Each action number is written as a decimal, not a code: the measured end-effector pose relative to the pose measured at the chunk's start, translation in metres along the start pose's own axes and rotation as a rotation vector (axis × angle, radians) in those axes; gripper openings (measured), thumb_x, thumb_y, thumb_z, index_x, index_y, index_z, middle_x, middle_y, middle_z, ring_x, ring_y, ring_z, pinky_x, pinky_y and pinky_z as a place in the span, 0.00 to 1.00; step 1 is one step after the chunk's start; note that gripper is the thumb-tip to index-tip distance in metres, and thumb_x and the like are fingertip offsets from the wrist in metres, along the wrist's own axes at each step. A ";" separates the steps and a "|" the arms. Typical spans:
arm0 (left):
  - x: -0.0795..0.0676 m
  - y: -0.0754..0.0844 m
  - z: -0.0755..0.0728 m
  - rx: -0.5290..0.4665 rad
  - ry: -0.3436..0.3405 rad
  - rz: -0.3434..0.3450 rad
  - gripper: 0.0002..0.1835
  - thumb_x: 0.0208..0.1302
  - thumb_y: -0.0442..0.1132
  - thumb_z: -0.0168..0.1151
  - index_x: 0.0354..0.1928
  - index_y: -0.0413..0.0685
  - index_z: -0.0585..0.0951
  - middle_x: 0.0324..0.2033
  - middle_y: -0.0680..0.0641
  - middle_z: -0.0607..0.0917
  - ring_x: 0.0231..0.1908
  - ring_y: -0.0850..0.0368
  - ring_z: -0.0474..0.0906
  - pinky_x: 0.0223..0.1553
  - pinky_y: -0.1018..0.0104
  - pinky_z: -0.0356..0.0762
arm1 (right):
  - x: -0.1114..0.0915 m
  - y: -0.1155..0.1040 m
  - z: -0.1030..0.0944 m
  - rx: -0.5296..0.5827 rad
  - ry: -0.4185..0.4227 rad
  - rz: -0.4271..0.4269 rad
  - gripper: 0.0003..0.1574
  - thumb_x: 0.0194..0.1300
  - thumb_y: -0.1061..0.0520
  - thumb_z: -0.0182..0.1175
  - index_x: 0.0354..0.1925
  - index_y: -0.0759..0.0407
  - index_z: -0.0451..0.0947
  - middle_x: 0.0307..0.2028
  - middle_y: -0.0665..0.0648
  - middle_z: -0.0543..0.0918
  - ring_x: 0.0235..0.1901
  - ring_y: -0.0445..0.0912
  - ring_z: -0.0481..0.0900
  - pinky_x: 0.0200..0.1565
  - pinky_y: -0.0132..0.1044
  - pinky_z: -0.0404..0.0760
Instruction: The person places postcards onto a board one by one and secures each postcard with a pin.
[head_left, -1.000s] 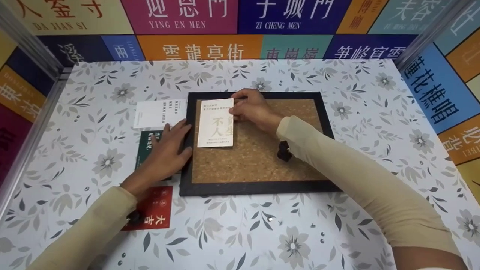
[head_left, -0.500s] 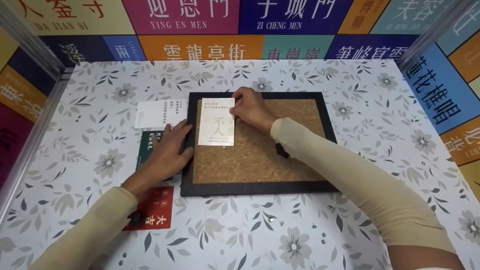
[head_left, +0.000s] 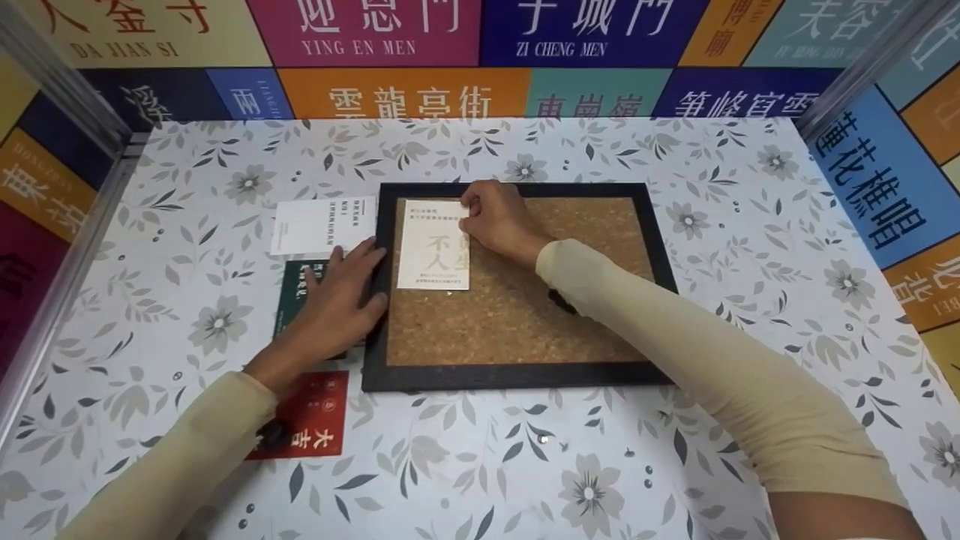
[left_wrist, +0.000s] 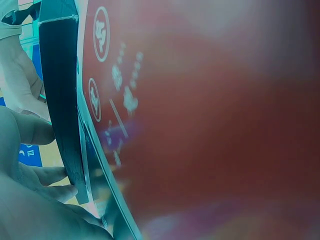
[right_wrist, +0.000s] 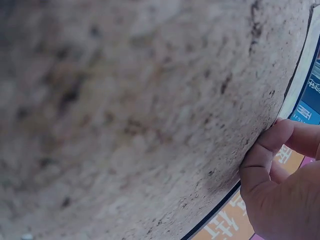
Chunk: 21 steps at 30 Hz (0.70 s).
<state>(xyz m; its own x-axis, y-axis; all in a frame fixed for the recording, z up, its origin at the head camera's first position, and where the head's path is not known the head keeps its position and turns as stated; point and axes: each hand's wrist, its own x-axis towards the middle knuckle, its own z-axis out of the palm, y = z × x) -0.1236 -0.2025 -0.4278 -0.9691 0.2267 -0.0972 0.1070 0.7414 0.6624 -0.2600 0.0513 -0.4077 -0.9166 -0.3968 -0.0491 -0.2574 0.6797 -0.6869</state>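
A white card (head_left: 431, 251) with pale gold characters lies at the upper left of a black-framed cork board (head_left: 517, 322). My right hand (head_left: 504, 217) pinches at the card's upper right corner, thumb and index finger together. In the right wrist view those fingers (right_wrist: 270, 137) meet at the white card edge (right_wrist: 289, 107) over the cork; whether a tack sits between them is hidden. My left hand (head_left: 334, 296) rests at the board's left side, its fingers against the black frame (head_left: 375, 330). The left wrist view shows these fingers (left_wrist: 37, 132) loosely extended along the dark frame edge (left_wrist: 62, 95).
Left of the board lie a white card (head_left: 319, 225), a dark green card (head_left: 291, 296) partly under my left hand, and a red card (head_left: 322, 412). Small metal pins (head_left: 544, 439) lie on the floral tabletop (head_left: 450, 480) in front. Colourful panels with characters (head_left: 405, 94) stand behind.
The white card on the cork has turned slightly and now sits straighter. My right hand has shifted slightly at its corner. The left hand has stayed at the frame.
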 end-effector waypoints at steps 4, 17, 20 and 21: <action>0.001 0.000 -0.001 -0.004 0.001 -0.002 0.37 0.79 0.37 0.55 0.86 0.39 0.61 0.88 0.40 0.53 0.85 0.24 0.34 0.73 0.15 0.19 | 0.001 0.000 0.000 -0.019 0.000 -0.010 0.17 0.74 0.66 0.65 0.58 0.71 0.84 0.49 0.66 0.87 0.47 0.53 0.82 0.54 0.47 0.82; 0.002 -0.001 -0.001 -0.004 -0.008 -0.004 0.38 0.77 0.38 0.57 0.86 0.39 0.62 0.88 0.40 0.53 0.85 0.24 0.34 0.73 0.15 0.19 | -0.001 0.004 0.001 -0.021 0.003 -0.042 0.18 0.75 0.66 0.65 0.59 0.72 0.84 0.50 0.67 0.88 0.47 0.53 0.83 0.54 0.47 0.83; 0.004 -0.005 0.001 -0.006 0.020 0.019 0.38 0.76 0.38 0.57 0.85 0.39 0.64 0.88 0.40 0.55 0.85 0.23 0.36 0.72 0.13 0.21 | -0.001 0.005 0.001 -0.007 -0.003 -0.046 0.19 0.75 0.66 0.64 0.60 0.72 0.84 0.51 0.67 0.88 0.49 0.54 0.84 0.57 0.48 0.83; 0.005 -0.007 0.003 -0.005 0.028 0.025 0.37 0.76 0.39 0.57 0.85 0.39 0.64 0.87 0.40 0.55 0.85 0.23 0.37 0.71 0.12 0.21 | 0.000 0.005 0.001 -0.003 -0.004 -0.047 0.19 0.75 0.65 0.64 0.60 0.72 0.84 0.51 0.67 0.88 0.50 0.54 0.84 0.58 0.48 0.83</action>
<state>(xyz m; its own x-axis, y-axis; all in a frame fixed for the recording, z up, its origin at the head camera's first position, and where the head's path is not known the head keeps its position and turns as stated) -0.1282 -0.2050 -0.4349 -0.9719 0.2277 -0.0595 0.1306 0.7322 0.6684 -0.2608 0.0547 -0.4117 -0.9022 -0.4308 -0.0201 -0.3009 0.6623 -0.6862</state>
